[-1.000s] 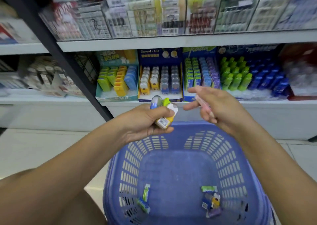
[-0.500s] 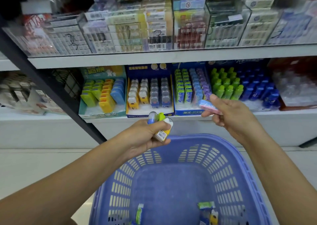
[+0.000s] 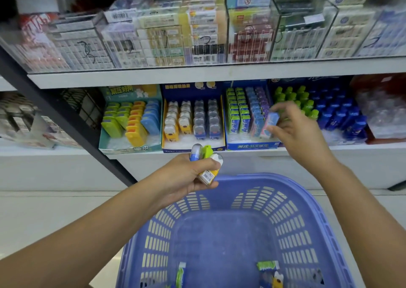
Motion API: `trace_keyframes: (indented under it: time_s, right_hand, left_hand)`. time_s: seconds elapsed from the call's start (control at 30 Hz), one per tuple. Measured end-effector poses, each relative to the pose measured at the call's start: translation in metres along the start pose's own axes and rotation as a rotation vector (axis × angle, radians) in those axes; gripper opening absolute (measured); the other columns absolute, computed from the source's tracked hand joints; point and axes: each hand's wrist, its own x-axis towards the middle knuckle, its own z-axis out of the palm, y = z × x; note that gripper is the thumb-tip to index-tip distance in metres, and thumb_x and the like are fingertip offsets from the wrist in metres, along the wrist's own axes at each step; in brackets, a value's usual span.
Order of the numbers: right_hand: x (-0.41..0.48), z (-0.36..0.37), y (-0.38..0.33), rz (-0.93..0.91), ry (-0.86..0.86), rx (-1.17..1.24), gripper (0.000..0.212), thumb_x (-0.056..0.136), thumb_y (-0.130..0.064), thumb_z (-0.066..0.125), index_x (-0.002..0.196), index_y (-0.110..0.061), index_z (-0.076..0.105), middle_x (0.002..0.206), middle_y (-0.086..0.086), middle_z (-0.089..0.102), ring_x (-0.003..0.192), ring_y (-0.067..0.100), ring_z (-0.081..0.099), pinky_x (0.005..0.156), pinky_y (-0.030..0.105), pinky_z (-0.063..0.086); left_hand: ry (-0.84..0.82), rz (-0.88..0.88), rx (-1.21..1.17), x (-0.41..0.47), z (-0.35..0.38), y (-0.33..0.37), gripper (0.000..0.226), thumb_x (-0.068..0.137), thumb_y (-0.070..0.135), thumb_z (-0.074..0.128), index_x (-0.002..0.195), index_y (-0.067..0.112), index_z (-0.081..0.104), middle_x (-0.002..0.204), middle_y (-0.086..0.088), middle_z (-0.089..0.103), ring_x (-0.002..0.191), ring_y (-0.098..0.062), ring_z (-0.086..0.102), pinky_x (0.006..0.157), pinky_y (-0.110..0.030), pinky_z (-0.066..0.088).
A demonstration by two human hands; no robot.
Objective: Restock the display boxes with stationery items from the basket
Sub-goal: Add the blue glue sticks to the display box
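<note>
— Head view: why is our right hand (image 3: 301, 134), centre right, pinching that pink packet (image 3: 269, 126)?
— We slot it into its matching box (image 3: 252, 146). Our left hand (image 3: 186, 173), mid-frame, grips small packs (image 3: 206, 162) above the basket (image 3: 307, 210), probably next.

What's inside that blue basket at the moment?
A green packet and a small pile of wrapped items lie on the floor of the basket; its near end runs out of view.

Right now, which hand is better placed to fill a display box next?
The right hand: its fingers pinch a pink-and-blue packet at the blue display box. The left hand grips several items near the basket rim.
</note>
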Motion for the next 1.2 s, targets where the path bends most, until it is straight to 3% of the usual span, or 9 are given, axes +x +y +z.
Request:
trace_keyframes:
  time_s: [0.2,0.4,0.57,0.63,0.73,0.8,0.87,1.03,1.2]
  right_hand:
    - [0.001,0.013,0.002,-0.179,-0.011,-0.260,0.020,0.089,-0.008,0.061,0.108,-0.010,0.063,0.101,0.009,0.060,0.086,0.023,0.059,0.081,0.041,0.051]
    - [0.015,0.003,-0.002,-0.152,-0.095,-0.304,0.014,0.081,-0.010,0.071,0.095,-0.006,0.072,0.102,0.006,0.052,0.076,0.017,0.054,0.074,0.011,0.036]
    - [0.029,0.001,-0.014,-0.142,-0.215,-0.430,0.020,0.075,-0.013,0.076,0.093,-0.006,0.074,0.093,0.005,0.050,0.080,0.019,0.052,0.076,0.029,0.045]
    - [0.029,0.001,-0.020,-0.127,-0.186,-0.479,0.022,0.077,-0.016,0.075,0.097,-0.008,0.071,0.097,0.004,0.050,0.084,0.020,0.053,0.074,0.028,0.043]
    - [0.013,0.003,-0.042,0.091,-0.036,-0.142,0.024,0.078,-0.033,0.073,0.087,-0.015,0.062,0.076,0.001,0.060,0.061,0.010,0.056,0.055,0.021,0.040]
    - [-0.002,0.009,-0.066,0.355,-0.233,0.256,0.044,0.071,-0.052,0.071,0.083,-0.010,0.062,0.063,0.004,0.064,0.045,0.009,0.058,0.045,0.021,0.045]
    - [-0.016,0.019,-0.082,0.502,-0.508,0.411,0.064,0.061,-0.064,0.065,0.088,-0.006,0.064,0.062,0.007,0.067,0.046,0.014,0.061,0.045,0.021,0.048]
    - [-0.030,0.041,-0.093,0.497,-0.550,0.533,0.031,0.079,-0.035,0.070,0.078,-0.005,0.064,0.063,0.008,0.064,0.046,0.011,0.057,0.045,0.018,0.046]
    - [-0.020,0.049,-0.099,0.484,-0.541,0.604,0.011,0.084,-0.014,0.065,0.079,-0.005,0.069,0.066,0.009,0.068,0.054,0.011,0.063,0.053,0.017,0.052]
  left_hand:
    - [-0.006,-0.005,0.007,-0.001,-0.002,-0.002,0.002,0.085,0.006,0.065,0.085,0.006,0.064,0.059,0.003,0.063,0.057,-0.005,0.062,0.057,-0.022,0.055]
    - [-0.023,-0.007,0.011,0.001,-0.002,-0.001,0.004,0.085,0.007,0.066,0.087,0.005,0.063,0.059,0.004,0.064,0.057,-0.004,0.063,0.058,-0.022,0.055]
    - [-0.066,0.013,-0.027,0.001,-0.003,-0.001,0.009,0.084,0.007,0.067,0.091,0.004,0.064,0.061,0.003,0.065,0.059,-0.005,0.063,0.059,-0.022,0.055]
    - [-0.064,0.032,-0.046,0.000,-0.002,-0.002,0.009,0.083,0.007,0.067,0.091,0.004,0.064,0.062,0.003,0.065,0.060,-0.005,0.063,0.059,-0.022,0.055]
    - [-0.038,0.110,-0.035,-0.003,0.001,-0.002,0.014,0.083,0.007,0.068,0.096,0.004,0.064,0.067,0.003,0.064,0.060,-0.004,0.062,0.060,-0.023,0.055]
    - [0.014,0.233,0.061,-0.004,0.003,-0.002,0.020,0.082,0.007,0.069,0.101,0.004,0.062,0.074,0.002,0.064,0.061,-0.004,0.061,0.061,-0.025,0.056]
    - [0.071,0.390,0.262,-0.005,0.003,-0.002,0.025,0.082,0.008,0.070,0.104,0.004,0.059,0.077,-0.002,0.065,0.063,-0.009,0.061,0.065,-0.036,0.060]
    - [0.142,0.569,0.428,-0.012,0.005,-0.002,0.028,0.079,0.007,0.071,0.098,0.000,0.051,0.071,-0.005,0.061,0.063,-0.018,0.060,0.072,-0.051,0.056]
    - [0.162,0.513,0.237,-0.018,-0.010,-0.001,0.036,0.079,0.022,0.074,0.104,0.004,0.055,0.082,-0.005,0.061,0.064,-0.007,0.060,0.059,-0.020,0.053]
